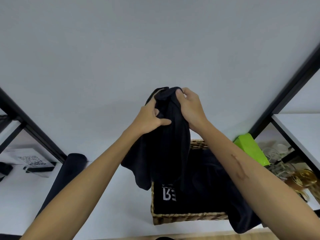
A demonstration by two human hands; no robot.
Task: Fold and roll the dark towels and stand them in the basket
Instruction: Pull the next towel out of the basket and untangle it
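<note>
While both hands are raised over the white table, a dark towel hangs bunched between them, its loose lower folds drooping down over the far-left part of the woven basket. The left hand has its thumb and fingers curled into the cloth on the left side, and the right hand is closed round the gathered top edge, fingers pinching the fabric. The basket sits on the near right of the table, filled with more dark towels, one showing white lettering, and another spilling over its right rim. The hanging towel and the right forearm hide much of the basket's far rim. To the left lies a rolled dark towel. Far left stands a QR-code card; to the right are a green box and some glassware.
</note>
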